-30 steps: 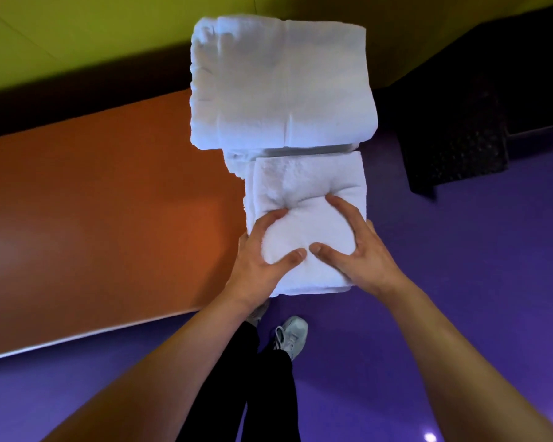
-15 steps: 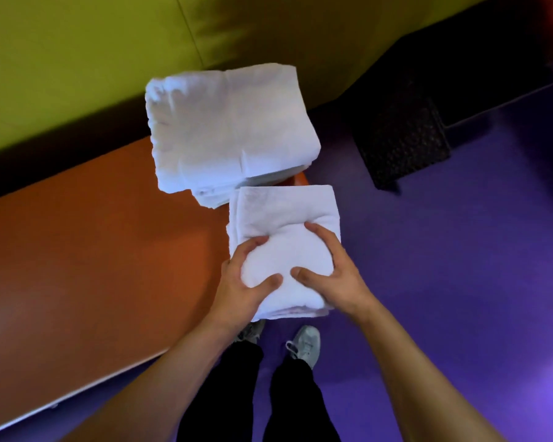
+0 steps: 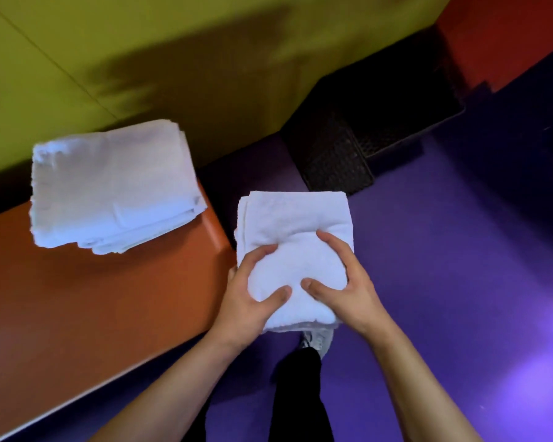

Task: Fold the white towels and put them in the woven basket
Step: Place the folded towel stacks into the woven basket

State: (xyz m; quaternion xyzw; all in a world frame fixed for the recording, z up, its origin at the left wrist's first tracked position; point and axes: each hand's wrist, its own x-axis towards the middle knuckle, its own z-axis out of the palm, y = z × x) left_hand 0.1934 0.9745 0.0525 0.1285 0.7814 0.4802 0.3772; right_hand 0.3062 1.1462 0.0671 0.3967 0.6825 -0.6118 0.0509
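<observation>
An indoor room is showing here, possibly a home or staged set: an orange table (image 3: 77,298) is standing against a yellow-green wall (image 3: 109,43), purple floor (image 3: 444,282) is spreading beneath, a dark basket (image 3: 364,135) sitting there.

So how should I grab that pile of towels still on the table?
Take the stack of towels with both hands, one on each short side, fingers slid underneath. It lies flat on the orange table in several loose layers, so lifting from below would probably keep the folds together.
</observation>
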